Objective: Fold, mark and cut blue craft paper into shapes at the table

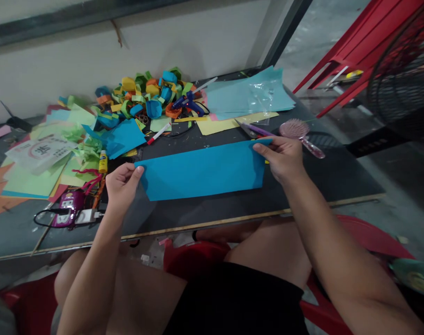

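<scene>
A wide strip of blue paper (203, 172) is stretched out above the dark table. My left hand (124, 184) pinches its upper left corner between thumb and fingers. At the other end, my right hand (281, 156) pinches the upper right corner. Just beyond the right hand lie scissors with purple handles (255, 129), partly hidden. A pink hairbrush (297, 132) rests to the right of that hand. Near the left hand stands a yellow glue stick (103, 163), and a red and white marker (159, 133) lies behind the strip.
A heap of folded paper pieces (145, 95) and a blue glue gun (191, 103) sit at the back. Light blue sheets (245, 95) lie back right, green sheets (40, 172) left. A purple power socket (70, 207) is near the front edge. A fan (403, 79) stands right.
</scene>
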### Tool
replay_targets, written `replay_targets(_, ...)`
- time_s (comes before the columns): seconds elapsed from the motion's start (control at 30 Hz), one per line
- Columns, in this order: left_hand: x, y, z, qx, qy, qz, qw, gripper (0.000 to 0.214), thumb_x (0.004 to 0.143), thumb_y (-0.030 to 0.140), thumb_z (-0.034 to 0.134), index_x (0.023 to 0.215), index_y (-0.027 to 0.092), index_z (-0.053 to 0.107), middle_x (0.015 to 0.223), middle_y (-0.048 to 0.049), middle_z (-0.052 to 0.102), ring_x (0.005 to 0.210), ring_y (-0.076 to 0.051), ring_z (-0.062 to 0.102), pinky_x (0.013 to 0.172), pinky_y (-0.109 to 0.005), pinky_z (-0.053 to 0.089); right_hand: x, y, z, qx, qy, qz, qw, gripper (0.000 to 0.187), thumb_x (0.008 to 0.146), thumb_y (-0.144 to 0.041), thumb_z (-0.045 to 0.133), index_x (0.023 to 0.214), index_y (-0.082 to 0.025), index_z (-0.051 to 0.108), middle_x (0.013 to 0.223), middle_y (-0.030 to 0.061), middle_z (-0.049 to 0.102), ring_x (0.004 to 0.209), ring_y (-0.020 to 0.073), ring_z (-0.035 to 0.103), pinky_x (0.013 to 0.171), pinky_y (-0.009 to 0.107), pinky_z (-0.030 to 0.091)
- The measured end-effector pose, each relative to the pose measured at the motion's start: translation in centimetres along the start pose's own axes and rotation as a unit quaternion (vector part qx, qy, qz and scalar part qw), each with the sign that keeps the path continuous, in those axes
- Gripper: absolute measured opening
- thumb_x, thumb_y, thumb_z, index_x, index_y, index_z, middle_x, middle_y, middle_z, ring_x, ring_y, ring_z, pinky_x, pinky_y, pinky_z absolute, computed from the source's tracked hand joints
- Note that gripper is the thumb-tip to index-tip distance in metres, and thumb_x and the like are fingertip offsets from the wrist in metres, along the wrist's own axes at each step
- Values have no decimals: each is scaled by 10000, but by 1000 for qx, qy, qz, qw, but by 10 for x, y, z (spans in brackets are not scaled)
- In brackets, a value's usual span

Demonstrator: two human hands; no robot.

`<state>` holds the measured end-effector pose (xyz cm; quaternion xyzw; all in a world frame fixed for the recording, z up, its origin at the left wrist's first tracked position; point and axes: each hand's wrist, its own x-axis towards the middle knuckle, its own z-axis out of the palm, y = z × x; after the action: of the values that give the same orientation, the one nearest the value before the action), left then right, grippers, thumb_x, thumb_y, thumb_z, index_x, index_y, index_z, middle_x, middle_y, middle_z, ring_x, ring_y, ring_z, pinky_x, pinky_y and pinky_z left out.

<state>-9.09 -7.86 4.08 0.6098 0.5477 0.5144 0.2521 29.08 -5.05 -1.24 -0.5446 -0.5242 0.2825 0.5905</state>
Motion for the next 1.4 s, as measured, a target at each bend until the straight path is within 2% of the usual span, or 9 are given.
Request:
replay_targets(0.17, 1, -7, 1, 6, 36, 19, 999, 285, 754, 443, 727, 703, 167, 677, 549, 28, 536, 481, -69, 425, 450, -206, 328, 1, -3, -3, 15, 3, 7, 1000, 330, 623, -483, 844, 783, -216, 736, 641, -9, 672, 529, 138, 595, 477, 274, 469)
replay_targets(0.27, 1, -6, 2, -3, 37, 10, 999, 259, 759, 417, 732, 862, 180, 740, 689, -12, 679, 570, -96, 565, 501, -204, 420, -1, -4, -2, 15, 2, 4, 1000, 349, 604, -504, 849, 766, -218, 732, 657, -5, 683, 535, 129, 593, 480, 265, 476)
replay_targets(0.37, 0, -2, 2, 2, 35, 2, 999, 248, 777, 385, 723, 927, 191, 756, 781, -35, 733, 651, -117, 642, 558, -209, 486, -2, -5, -1, 16, 1, 13, 1000, 363, 575, -515, 857, 751, -221, 737, 670, 0, 694, 545, 134, 593, 483, 265, 477)
replay_targets(0.53, -1, -1, 1, 32, 38, 21, 999, 198, 777, 353, 720, 844, 171, 762, 796, -58, 754, 695, -139, 681, 609, -224, 527, -2, -9, -1, 31, 14, 25, 999, 341, 525, -478, 887, 712, -232, 744, 658, 0, 697, 529, 130, 575, 470, 261, 461)
replay_targets(0.77, -4, -3, 2, 53, 0, 2, 999, 213, 805, 362, 681, 822, 158, 740, 847, -81, 765, 682, -151, 670, 589, -248, 533, -1, -20, -5, 32, 31, 54, 998, 392, 461, -446, 916, 720, -193, 766, 599, 13, 678, 501, 108, 521, 454, 249, 408)
replay_targets(0.97, -3, -2, 1, 53, -23, 17, 998, 249, 822, 395, 671, 810, 153, 731, 690, -55, 719, 603, -131, 630, 540, -220, 498, -2, -22, -6, 27, 36, 62, 997, 370, 445, -415, 916, 695, -189, 764, 589, 15, 672, 507, 111, 521, 472, 258, 413)
replay_targets(1.13, -3, 3, 1, 38, -36, 12, 999, 288, 813, 434, 683, 790, 149, 715, 821, -97, 756, 712, -163, 685, 604, -239, 536, 0, -24, -7, 7, 39, 53, 998, 338, 462, -381, 910, 706, -194, 769, 569, 2, 653, 498, 107, 497, 463, 258, 396)
replay_targets(1.3, -2, 1, 2, -8, -18, -11, 1000, 297, 780, 453, 723, 795, 156, 733, 728, -70, 734, 626, -141, 663, 549, -222, 525, 0, -27, -5, 21, 49, 41, 998, 355, 428, -392, 928, 678, -203, 762, 593, 11, 677, 504, 111, 521, 474, 259, 427)
replay_targets(1.4, -1, -1, 2, -25, -3, -35, 999, 299, 760, 437, 740, 883, 165, 761, 807, -74, 754, 678, -151, 682, 575, -229, 543, -1, -23, -3, 30, 44, 39, 998, 354, 451, -405, 923, 695, -202, 765, 594, 9, 677, 499, 105, 521, 459, 247, 414)
